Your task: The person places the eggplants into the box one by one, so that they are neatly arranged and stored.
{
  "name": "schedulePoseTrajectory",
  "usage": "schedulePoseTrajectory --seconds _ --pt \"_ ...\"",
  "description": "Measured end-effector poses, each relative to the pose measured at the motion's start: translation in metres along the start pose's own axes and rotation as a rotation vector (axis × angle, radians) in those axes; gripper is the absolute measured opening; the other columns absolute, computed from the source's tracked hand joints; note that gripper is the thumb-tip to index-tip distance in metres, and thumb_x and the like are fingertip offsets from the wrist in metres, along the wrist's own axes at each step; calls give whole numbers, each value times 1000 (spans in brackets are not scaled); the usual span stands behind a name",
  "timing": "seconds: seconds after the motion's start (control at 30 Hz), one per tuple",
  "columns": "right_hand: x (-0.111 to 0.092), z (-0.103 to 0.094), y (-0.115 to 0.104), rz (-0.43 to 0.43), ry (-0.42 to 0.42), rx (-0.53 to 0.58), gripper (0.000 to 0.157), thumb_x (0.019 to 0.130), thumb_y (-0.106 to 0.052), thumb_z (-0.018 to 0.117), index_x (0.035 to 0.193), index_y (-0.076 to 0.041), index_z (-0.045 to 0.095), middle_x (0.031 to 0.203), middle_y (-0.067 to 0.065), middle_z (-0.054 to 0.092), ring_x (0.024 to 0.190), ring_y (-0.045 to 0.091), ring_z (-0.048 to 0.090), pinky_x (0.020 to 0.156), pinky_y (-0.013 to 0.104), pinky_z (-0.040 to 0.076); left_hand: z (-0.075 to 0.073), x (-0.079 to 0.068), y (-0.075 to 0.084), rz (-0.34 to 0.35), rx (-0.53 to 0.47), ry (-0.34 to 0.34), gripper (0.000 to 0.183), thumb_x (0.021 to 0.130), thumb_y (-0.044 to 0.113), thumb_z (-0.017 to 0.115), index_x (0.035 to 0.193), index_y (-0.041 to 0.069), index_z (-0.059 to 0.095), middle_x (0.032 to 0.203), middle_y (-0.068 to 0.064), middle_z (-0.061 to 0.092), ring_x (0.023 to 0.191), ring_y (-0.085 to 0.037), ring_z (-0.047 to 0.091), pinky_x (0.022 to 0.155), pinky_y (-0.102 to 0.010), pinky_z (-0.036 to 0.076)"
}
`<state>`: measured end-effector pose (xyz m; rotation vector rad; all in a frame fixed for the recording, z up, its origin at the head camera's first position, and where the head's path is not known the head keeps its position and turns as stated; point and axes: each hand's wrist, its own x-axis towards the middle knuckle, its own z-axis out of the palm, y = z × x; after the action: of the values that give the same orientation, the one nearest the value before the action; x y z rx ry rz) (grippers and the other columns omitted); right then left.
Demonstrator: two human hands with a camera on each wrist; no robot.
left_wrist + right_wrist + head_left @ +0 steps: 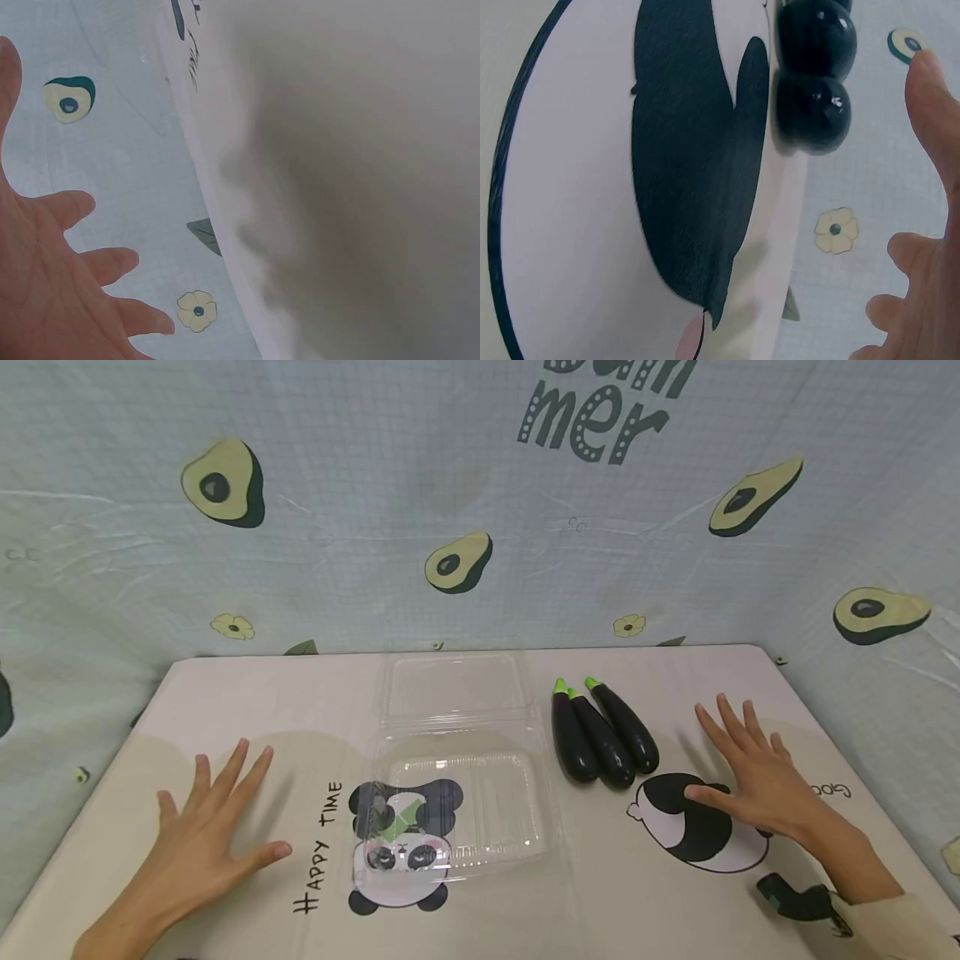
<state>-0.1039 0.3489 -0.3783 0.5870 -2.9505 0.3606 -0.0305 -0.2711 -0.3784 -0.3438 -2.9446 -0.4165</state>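
Fingers spread, my left hand hovers over the left part of the table, holding nothing. On the right side, my right hand is also spread and holds nothing. Between them a clear plastic clamshell container lies with its lid folded back toward the wall. Three dark eggplants with green stems lie side by side just right of it: a left one, a middle one and a right one. In the right wrist view, rounded eggplant ends show near my right thumb.
The pale table cover bears a printed panda and a black-and-white figure. A hanging cloth with avocado prints rises behind the table's back edge and along its sides. A black device sits by my right wrist.
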Motion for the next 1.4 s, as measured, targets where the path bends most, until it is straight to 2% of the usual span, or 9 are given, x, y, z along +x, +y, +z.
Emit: schedulePoseTrajectory --seconds 0.2,0.37,0.57,0.8,1.03,1.13,1.27,1.4 --pt "0 1 -8 -5 3 18 103 79 -52 70 155 -23 7 160 13 0 142 39 -9 97 77 4 -1 6 6 34 -39 28 110 71 60 72 155 26 10 160 -7 3 136 -57 1 87 -84 0" --pt "3 1 -18 -46 33 41 102 79 -51 71 155 -21 10 160 12 4 144 35 -8 103 71 1 -1 9 11 60 -82 50 107 72 59 72 155 25 13 160 -8 8 137 -55 2 88 -84 2" --pt "7 3 -35 -78 82 55 101 78 -55 70 155 -21 13 159 12 9 144 35 0 108 65 2 2 13 17 79 -152 68 104 73 63 68 155 26 14 159 -9 10 138 -53 2 91 -82 1" --pt "11 8 -54 -69 123 92 101 75 -52 74 154 -22 19 158 8 16 144 35 11 96 75 19 6 17 27 124 -281 73 102 75 62 68 155 24 17 160 -6 10 141 -46 -1 95 -79 -1" --pt "14 13 -73 -110 228 178 94 77 -53 72 152 -17 29 153 13 28 137 38 25 90 71 25 13 20 40 160 -397 86 99 77 62 66 154 24 18 160 -7 12 141 -46 5 99 -76 1" --pt "16 20 -80 -125 272 215 89 78 -51 72 150 -14 33 150 13 33 130 38 33 87 65 29 16 20 46 171 -469 71 97 79 63 64 154 23 18 160 -6 12 141 -46 4 101 -74 1" --pt "18 30 -90 -152 335 266 79 80 -42 74 145 -10 41 146 12 39 122 32 40 85 47 35 22 20 53 188 -524 49 95 81 66 60 154 21 19 160 -8 11 141 -47 4 103 -72 5" --pt "21 36 -102 -157 375 326 70 81 -32 76 141 -9 48 144 11 42 105 22 50 72 30 41 28 21 57 183 -533 29 94 81 65 60 154 21 19 159 -11 10 141 -46 5 97 -76 15"
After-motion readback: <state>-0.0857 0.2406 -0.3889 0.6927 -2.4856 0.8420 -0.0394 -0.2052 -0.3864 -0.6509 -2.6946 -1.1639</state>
